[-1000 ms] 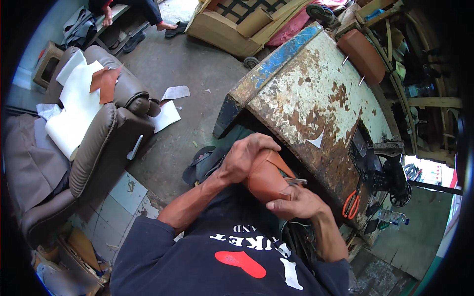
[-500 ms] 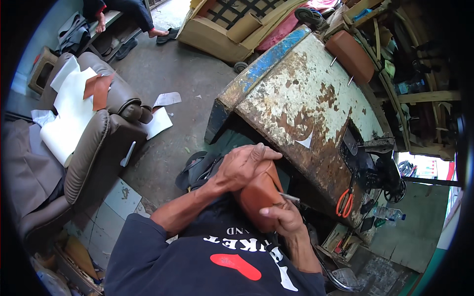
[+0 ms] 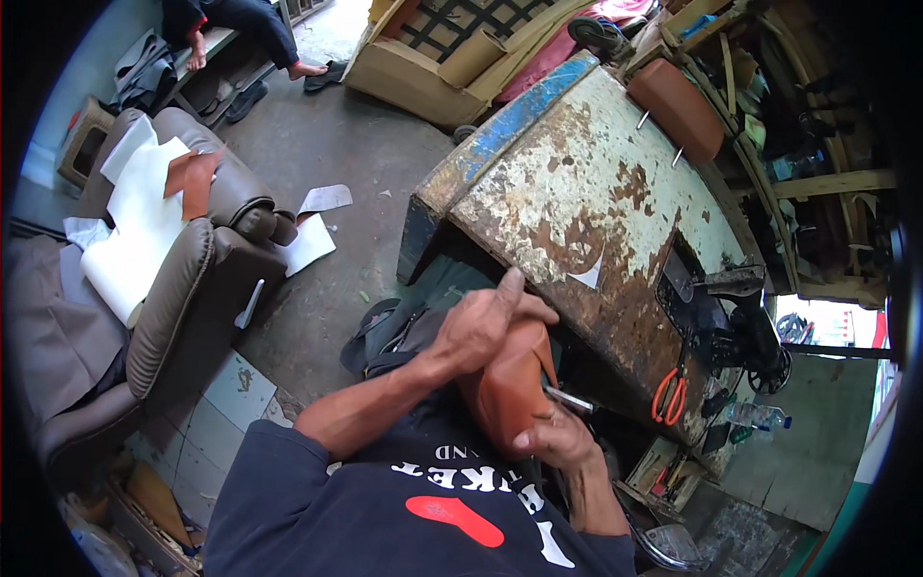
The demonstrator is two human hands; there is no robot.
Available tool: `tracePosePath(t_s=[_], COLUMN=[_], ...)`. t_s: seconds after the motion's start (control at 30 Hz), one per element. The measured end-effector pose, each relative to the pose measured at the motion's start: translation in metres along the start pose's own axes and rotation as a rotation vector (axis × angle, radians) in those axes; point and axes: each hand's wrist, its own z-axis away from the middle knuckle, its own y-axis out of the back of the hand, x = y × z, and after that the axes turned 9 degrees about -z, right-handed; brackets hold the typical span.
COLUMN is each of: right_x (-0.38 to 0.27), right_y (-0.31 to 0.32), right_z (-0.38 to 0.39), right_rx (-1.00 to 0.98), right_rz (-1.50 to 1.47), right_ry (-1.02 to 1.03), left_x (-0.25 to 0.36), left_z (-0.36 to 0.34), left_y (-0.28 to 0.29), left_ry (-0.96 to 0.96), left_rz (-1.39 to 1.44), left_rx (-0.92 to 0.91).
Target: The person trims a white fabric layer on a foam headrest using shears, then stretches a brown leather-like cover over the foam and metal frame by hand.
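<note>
A tan-brown leather headrest [image 3: 507, 392] rests against my lap, its cover creased and loose at the far end. One metal rod [image 3: 569, 397] sticks out of its right side. My left hand [image 3: 479, 329] is wrapped over the far end, thumb raised and fingers curled on the leather edge. Lower down, my right hand [image 3: 560, 438] grips the near right side, its thumb pressed onto the cover; the fingers underneath are hidden. A similar finished-looking headrest [image 3: 676, 111] with two metal rods lies at the far right of the worn table [image 3: 586, 173].
On the table are a black sewing machine [image 3: 740, 317], orange-handled scissors [image 3: 669, 396] and a white scrap [image 3: 588, 273]. A brown padded armchair [image 3: 178, 298] with material sheets stands left. A person [image 3: 245, 24] sits at the far left. A plastic bottle [image 3: 760, 415] lies right.
My left thumb has lifted upward, and the left hand has shifted slightly on the headrest's end. My right hand has slid a little lower, and more of the metal rod shows.
</note>
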Motion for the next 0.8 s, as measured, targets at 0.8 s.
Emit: tracePosePath(t_s=[0.8], right_x=[0.017], right_y=[-0.036], right_z=[-0.015], right_rx=[0.632], right_rz=[0.417], right_ry=[0.786], left_x=[-0.007], left_z=[0.002], left_y=[0.022], left_ry=[-0.415], left_rz=[-0.442], left_rx=[-0.312])
